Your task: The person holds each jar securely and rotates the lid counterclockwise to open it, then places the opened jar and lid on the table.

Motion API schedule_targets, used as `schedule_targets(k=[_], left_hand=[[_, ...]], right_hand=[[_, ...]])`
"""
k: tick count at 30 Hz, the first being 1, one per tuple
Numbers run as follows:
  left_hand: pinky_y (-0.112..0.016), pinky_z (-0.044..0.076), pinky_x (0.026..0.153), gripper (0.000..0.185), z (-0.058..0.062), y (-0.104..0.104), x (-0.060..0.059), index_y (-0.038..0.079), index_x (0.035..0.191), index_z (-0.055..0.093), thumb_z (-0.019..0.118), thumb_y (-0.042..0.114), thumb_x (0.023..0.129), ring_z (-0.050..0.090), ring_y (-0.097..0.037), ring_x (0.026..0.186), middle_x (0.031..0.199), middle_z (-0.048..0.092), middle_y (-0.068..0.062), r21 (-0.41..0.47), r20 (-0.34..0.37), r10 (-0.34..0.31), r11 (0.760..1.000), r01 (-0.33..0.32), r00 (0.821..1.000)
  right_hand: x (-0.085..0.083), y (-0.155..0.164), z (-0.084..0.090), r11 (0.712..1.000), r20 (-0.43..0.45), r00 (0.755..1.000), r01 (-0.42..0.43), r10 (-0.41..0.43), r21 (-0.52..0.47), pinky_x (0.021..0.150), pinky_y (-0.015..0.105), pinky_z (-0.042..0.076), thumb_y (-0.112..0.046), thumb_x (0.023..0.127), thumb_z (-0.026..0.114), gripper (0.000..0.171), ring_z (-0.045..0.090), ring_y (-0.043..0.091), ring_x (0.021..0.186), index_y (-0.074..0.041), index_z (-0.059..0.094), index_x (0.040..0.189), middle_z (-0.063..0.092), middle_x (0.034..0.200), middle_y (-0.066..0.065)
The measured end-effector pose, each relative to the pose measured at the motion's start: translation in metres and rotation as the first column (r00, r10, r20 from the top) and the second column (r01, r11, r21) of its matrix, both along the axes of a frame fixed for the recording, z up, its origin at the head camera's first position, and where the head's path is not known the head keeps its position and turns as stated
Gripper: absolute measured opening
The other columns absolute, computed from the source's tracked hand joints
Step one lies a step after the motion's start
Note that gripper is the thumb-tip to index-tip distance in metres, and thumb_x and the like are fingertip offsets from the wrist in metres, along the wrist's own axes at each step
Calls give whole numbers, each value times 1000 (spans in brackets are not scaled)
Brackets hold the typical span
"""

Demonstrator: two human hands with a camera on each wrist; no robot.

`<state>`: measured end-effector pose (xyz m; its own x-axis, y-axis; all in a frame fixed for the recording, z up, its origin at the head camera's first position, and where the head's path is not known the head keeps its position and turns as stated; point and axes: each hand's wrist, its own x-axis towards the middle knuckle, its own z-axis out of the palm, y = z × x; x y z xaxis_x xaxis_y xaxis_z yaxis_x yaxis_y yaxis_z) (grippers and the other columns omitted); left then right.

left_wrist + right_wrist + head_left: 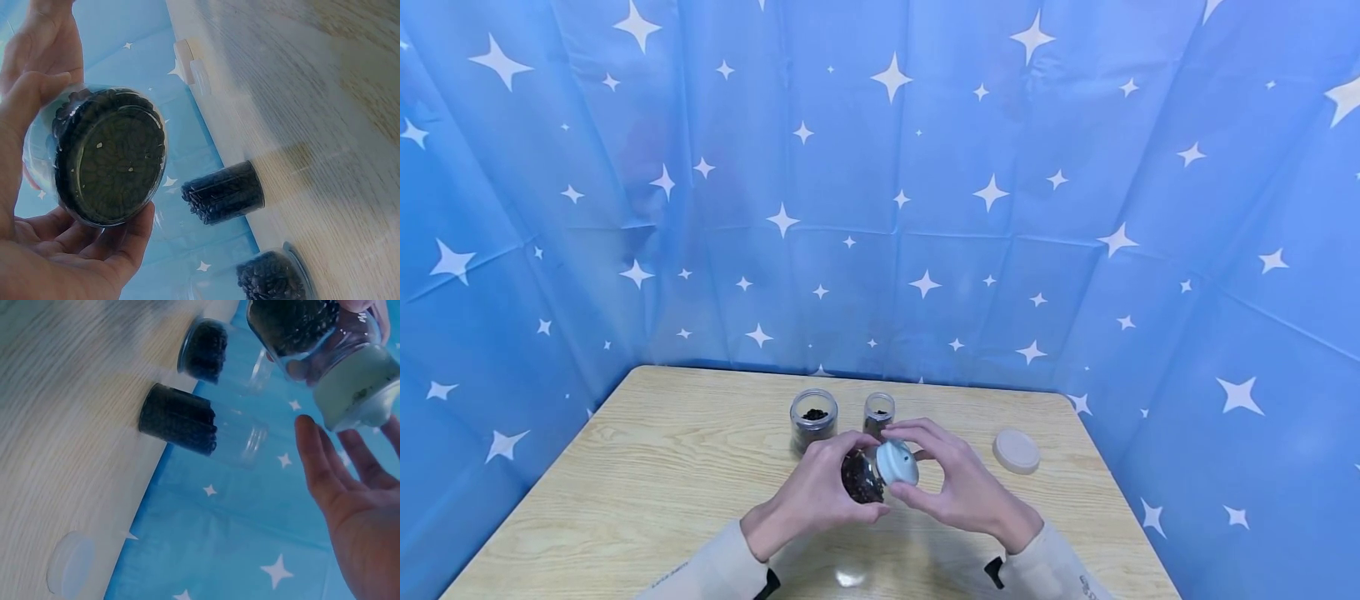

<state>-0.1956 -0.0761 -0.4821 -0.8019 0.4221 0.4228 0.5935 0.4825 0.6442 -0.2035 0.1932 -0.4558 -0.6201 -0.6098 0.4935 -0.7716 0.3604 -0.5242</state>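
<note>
where hands [887, 487] meet — clear round jar [861, 477].

jar [861, 477]: clear, round, part filled with dark beans; lifted off the table, tipped on its side with the capped end toward the right hand and its base toward the left. In the left wrist view its round base [115, 165] faces the camera, beans pressed against the wall.
cap [898, 462]: pale, rounded, sitting on the jar's mouth; in the right wrist view it closes the neck [354, 387], beans lying in the body above it.
place: in the air over the near middle of the table, in front of two open jars.
</note>
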Motion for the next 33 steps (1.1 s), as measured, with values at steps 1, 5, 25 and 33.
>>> schedule_targets(k=[1, 5, 25, 33], left_hand=[[-28, 64, 96, 77, 0, 0, 0, 15, 141, 74, 108, 34, 75, 76, -7, 108, 127, 84, 4, -1, 3, 1, 1000, -1, 1000], [-28, 64, 96, 76, -1, 0, -1, 15, 141, 74, 108, 34, 76, 76, -8, 108, 127, 84, 4, 0, 8, 5, 1000, -5, 1000], [-28, 65, 98, 77, 1, 4, -5, 16, 141, 75, 108, 38, 76, 75, -8, 110, 128, 83, 5, -19, 29, 25, 1000, -25, 999], [-27, 64, 96, 75, -1, 5, -5, 17, 140, 75, 108, 38, 77, 74, -5, 106, 124, 83, 8, -19, 28, 19, 1000, -19, 999]], right_hand=[[0, 0, -1, 1000, 7, 1000, 9, -9, -6, 99, 37, 71, -26, 103, 91, 64, 75, 24, 135, -17, 65, 161, 69, 160, 8], [1, -3, -3, 998, 29, 998, 48, -47, -31, 94, 32, 71, -29, 104, 91, 64, 75, 20, 131, -20, 65, 162, 71, 156, 12], [16, -15, 1, 954, 225, 931, 299, -288, -17, 77, 24, 69, -41, 105, 88, 55, 80, 24, 114, -19, 71, 153, 79, 136, 4], [17, -16, 4, 946, 249, 918, 323, -309, -17, 77, 22, 68, -37, 104, 90, 47, 82, 23, 112, -21, 76, 146, 82, 133, 2]])
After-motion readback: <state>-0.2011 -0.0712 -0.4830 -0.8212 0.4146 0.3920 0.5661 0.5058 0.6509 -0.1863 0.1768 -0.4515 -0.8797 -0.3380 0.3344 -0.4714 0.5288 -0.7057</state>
